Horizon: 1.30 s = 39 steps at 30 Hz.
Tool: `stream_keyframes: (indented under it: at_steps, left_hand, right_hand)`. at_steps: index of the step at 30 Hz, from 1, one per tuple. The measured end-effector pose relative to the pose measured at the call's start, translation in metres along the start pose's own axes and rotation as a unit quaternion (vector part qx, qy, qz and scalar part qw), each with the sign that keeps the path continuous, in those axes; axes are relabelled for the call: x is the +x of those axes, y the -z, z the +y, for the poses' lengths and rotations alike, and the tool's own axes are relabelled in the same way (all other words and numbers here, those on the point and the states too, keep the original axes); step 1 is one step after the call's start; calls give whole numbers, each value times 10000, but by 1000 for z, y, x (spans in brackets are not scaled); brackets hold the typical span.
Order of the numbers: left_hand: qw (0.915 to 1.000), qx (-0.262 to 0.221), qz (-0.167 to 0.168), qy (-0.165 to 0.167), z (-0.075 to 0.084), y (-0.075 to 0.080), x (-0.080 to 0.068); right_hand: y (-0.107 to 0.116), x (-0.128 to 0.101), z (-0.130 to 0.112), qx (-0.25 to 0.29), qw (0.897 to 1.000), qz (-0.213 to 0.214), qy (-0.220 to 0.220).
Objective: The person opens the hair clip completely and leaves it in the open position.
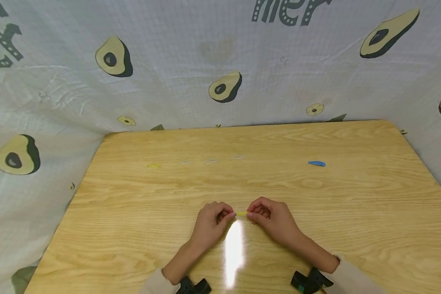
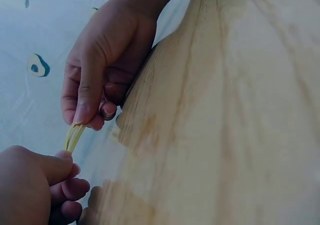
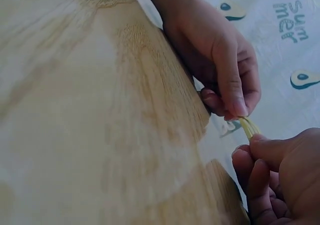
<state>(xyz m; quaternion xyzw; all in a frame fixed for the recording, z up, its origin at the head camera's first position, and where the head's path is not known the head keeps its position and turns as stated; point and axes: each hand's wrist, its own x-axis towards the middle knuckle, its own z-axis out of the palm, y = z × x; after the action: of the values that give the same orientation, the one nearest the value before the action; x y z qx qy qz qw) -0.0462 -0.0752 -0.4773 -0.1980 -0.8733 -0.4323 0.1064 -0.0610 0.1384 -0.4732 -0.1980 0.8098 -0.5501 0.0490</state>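
A small yellow hair clip is stretched between both hands above the front middle of the wooden table. My left hand pinches one end of it between thumb and forefinger. At the opposite end, my right hand holds it in the same kind of pinch. Slots along the clip's length show in the left wrist view, where the clip bridges the fingertips of the two hands. From the right wrist, the clip is partly covered by the thumbs.
Toward the back of the wooden table lie a blue hair clip at right and a yellow hair clip at left. Several faint, pale small items, including one, lie between them. An avocado-print cloth hangs behind.
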Motion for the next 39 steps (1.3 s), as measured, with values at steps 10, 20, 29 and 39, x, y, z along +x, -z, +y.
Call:
stream_keyframes:
  at_steps: [10, 20, 29, 39]
  left_hand:
    - [9996, 237, -93, -93, 2, 2, 1]
    - [9994, 189, -35, -279, 3, 1, 2]
    - [9963, 24, 115, -852, -1, 0, 2]
    - [9930, -221, 92, -1154, -1, -2, 2]
  right_hand:
    - [0, 0, 2, -131, 9998, -4, 173]
    - [2, 0, -2, 51, 10000, 3, -63]
    - [3, 1, -19, 93, 9990, 161, -407]
    - [8, 0, -42, 180, 9991, 262, -265]
